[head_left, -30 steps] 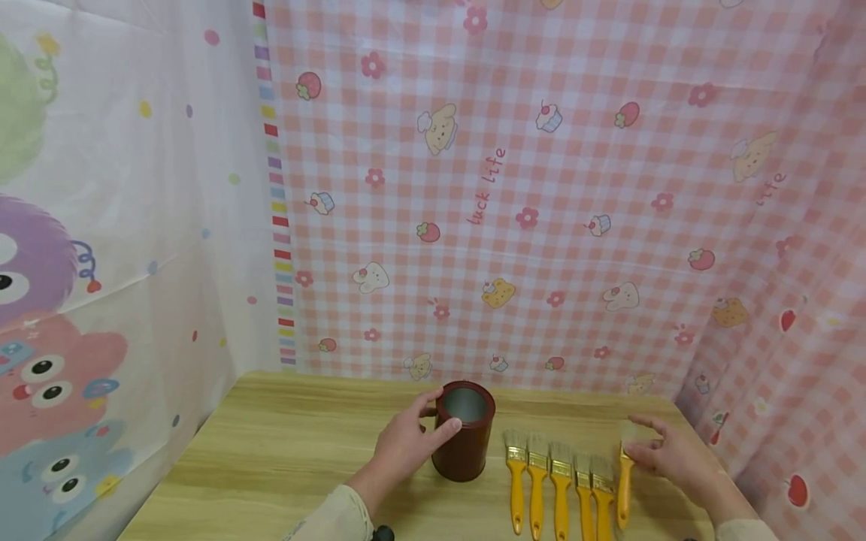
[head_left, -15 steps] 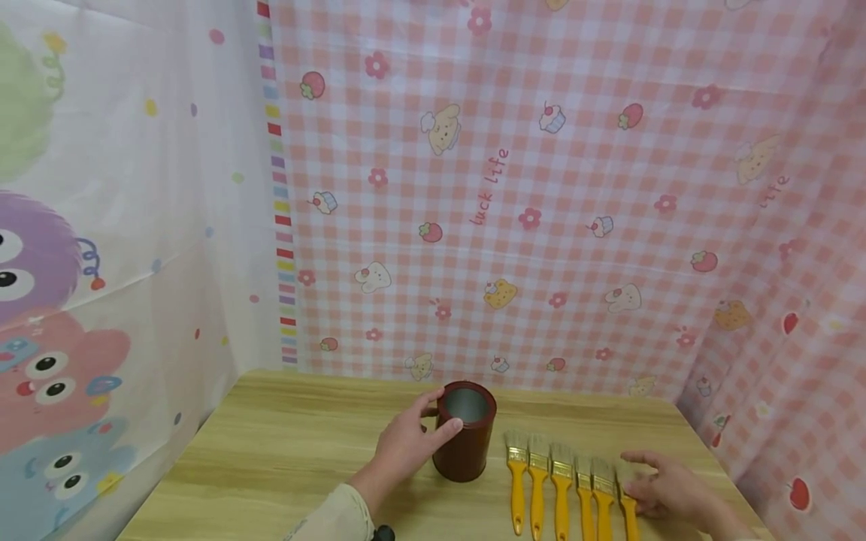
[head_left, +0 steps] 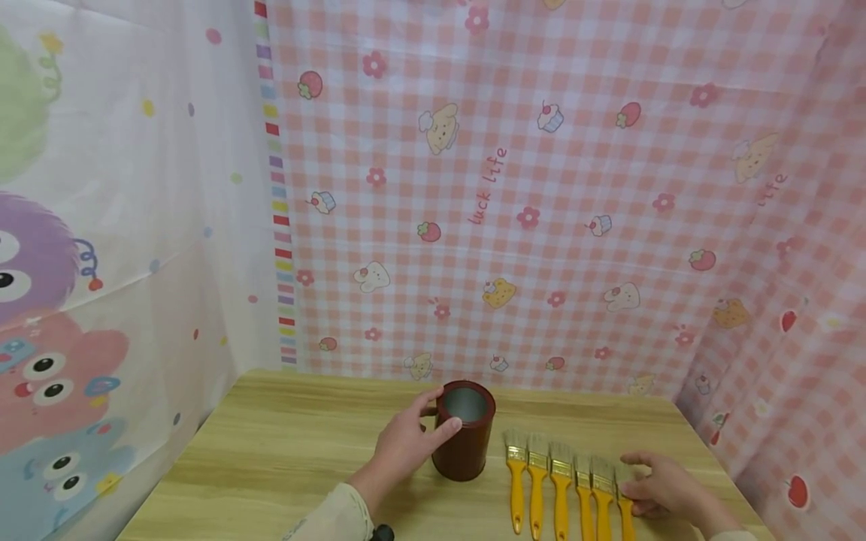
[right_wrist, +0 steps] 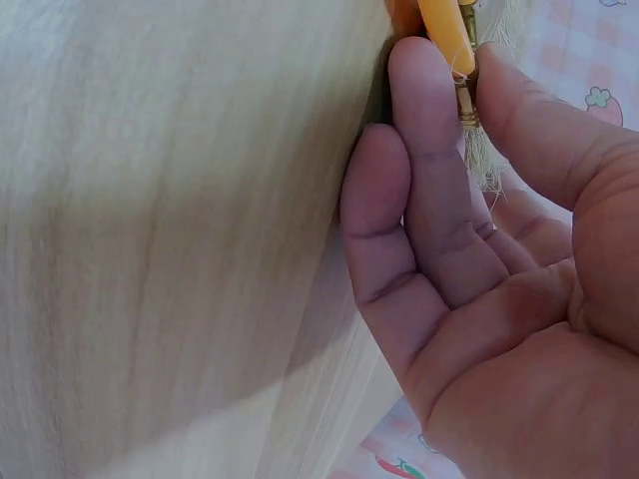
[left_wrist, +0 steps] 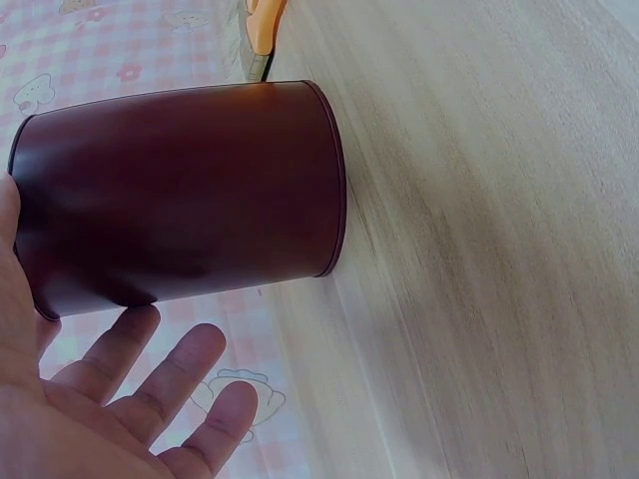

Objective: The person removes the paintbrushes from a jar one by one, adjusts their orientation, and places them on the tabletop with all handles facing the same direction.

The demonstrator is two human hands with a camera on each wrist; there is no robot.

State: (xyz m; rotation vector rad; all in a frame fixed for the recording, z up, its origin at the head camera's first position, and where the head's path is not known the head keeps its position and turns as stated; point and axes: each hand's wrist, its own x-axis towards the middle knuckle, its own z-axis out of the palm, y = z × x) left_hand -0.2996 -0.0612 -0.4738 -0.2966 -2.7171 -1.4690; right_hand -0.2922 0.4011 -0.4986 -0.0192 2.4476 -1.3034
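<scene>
A dark maroon can with a grey inside stands upright on the table. My left hand holds it at the upper left, thumb over the near rim and forefinger at the far left of the rim. In the left wrist view the other fingers spread beside the can's wall. My right hand pinches a paintbrush with a yellow handle near its metal band; the right wrist view shows thumb and fingertips around that band. This brush lies at the right end of a row of similar paintbrushes, bristles pointing away.
The wood-grain table carries the can and brushes. A pink checked cloth hangs behind and to the right, and a white cartoon-printed cloth on the left. A small black object shows by the left wrist.
My right hand has moved the paintbrush towards me and slightly left, beside the row, and is nearly still since half a second ago. My left hand keeps its hold on the can.
</scene>
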